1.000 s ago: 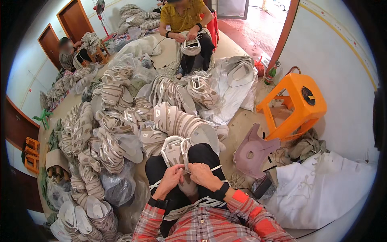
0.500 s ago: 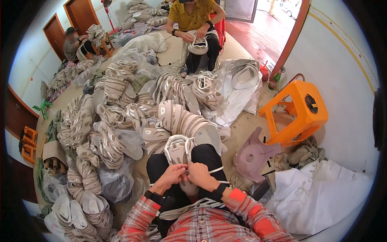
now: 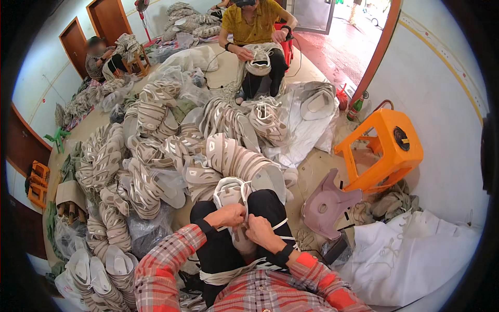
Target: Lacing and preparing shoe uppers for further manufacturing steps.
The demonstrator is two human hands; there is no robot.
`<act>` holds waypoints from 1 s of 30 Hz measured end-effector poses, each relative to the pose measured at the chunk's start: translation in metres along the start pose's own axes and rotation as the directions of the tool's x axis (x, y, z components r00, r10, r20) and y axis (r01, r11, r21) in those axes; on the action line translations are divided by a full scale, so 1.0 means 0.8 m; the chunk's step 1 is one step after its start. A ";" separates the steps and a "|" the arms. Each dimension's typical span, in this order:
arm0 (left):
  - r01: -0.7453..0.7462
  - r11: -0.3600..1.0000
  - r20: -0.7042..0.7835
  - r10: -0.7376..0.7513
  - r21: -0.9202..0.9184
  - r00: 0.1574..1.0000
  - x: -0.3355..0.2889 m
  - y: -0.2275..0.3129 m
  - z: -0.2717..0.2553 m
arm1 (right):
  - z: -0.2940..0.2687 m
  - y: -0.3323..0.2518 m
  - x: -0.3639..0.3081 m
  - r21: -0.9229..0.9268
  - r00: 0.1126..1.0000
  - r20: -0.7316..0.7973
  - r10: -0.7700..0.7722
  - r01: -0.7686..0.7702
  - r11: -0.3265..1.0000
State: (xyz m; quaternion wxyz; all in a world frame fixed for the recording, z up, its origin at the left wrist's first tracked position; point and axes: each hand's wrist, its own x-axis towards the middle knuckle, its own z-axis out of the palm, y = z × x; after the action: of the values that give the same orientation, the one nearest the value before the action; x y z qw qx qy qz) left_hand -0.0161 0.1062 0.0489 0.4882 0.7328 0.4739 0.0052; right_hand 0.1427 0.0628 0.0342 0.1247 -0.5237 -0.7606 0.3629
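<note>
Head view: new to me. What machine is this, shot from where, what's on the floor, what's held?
No machine: these are a person's own bare hands. Every picture comes from the left of two wide fisheye cameras worn on the head, looking down, so straight edges bend.

The left hand and right hand meet at a pale shoe upper by the knees; what their fingertips pinch is too small to tell.

On the floor are stacked shoe uppers, an orange stool tipped over and white sheeting. A co-worker in a yellow shirt sits opposite.
</note>
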 end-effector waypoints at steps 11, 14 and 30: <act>0.050 0.803 -0.339 0.194 0.594 0.920 -0.033 0.018 -0.074 | -0.039 0.002 -0.011 0.010 0.919 -0.286 -0.271 0.286 0.958; 0.006 0.824 -0.155 0.099 0.567 0.983 -0.060 -0.020 -0.076 | -0.030 -0.007 -0.005 -0.452 0.883 -0.060 -0.465 0.391 0.801; 0.449 0.891 -0.959 0.176 0.059 -0.222 -0.664 -0.119 -0.306 | -0.066 0.034 0.063 0.097 0.643 0.585 -0.493 0.549 0.830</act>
State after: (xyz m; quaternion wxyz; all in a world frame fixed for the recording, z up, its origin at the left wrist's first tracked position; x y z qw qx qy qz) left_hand -0.4897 -0.0848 0.3503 -0.2259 0.4719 0.7431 0.4173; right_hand 0.1709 0.1349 0.0430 -0.0411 -0.1487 -0.8940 0.4206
